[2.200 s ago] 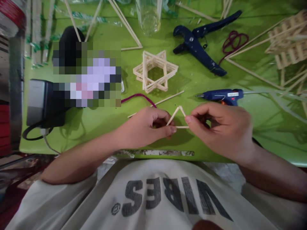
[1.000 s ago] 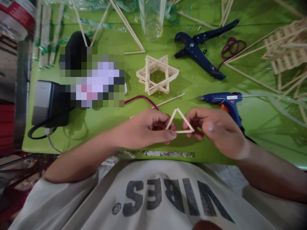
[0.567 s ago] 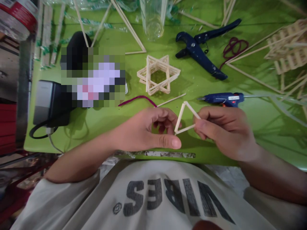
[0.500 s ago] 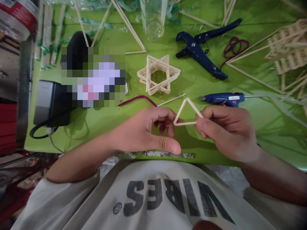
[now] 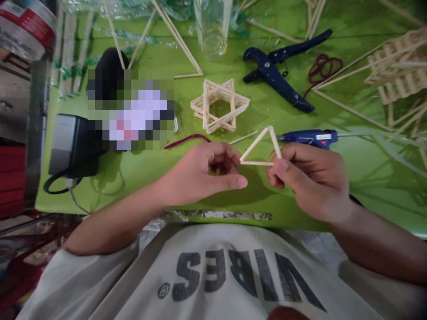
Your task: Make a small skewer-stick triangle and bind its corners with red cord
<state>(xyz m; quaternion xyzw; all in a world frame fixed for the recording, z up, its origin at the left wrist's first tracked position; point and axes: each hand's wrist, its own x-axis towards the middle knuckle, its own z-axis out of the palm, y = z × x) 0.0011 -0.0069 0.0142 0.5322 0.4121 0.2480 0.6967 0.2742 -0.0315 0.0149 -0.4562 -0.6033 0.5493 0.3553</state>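
My right hand (image 5: 310,182) pinches the lower right corner of a small triangle of wooden sticks (image 5: 255,145) between thumb and forefinger and holds it up over the green table (image 5: 140,169). My left hand (image 5: 196,175) is just left of it. Its fingers are curled and its thumb sticks out below them. The forefinger tip is at the triangle's left corner without gripping it. A finished six-pointed star of sticks (image 5: 220,105) lies on the table beyond both hands.
A blue glue gun (image 5: 310,138) lies behind my right hand and a blue cutter (image 5: 276,71) farther back. A clear glass (image 5: 211,26), a black power adapter (image 5: 70,144), a maroon cord (image 5: 187,138), long sticks and a stick lattice (image 5: 396,66) lie around.
My left hand has let go of the triangle. My right hand has turned it and lifted it a little higher and farther from me.
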